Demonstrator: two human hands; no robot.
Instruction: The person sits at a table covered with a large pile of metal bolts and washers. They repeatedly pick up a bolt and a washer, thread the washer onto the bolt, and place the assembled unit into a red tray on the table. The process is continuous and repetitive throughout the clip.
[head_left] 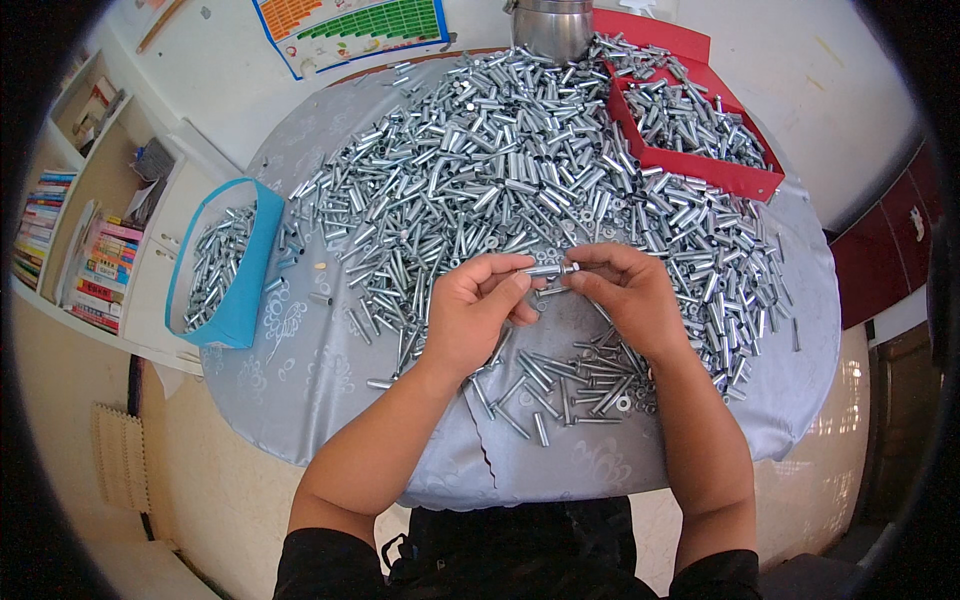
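Between my hands, above the near edge of a big heap of metal parts, is a silvery sleeve anchor bolt (545,270) lying about level. My left hand (482,300) pinches its left end between thumb and fingers. At its right end, where a washer or nut seems to sit, my right hand (628,292) closes its thumb and fingertips; the fingers partly hide that end. The heap of metal sleeves and bolts (500,150) spreads beyond both hands. Nearer me, between my forearms, lie loose bolts (565,385) and a few washers (624,403).
A grey patterned cloth (300,400) covers the round table. At the left edge stands a blue bin (245,290) of anchors. A red box (700,175) full of anchors sits at the far right, beside a steel pot (553,32). A bookshelf (95,220) is at left.
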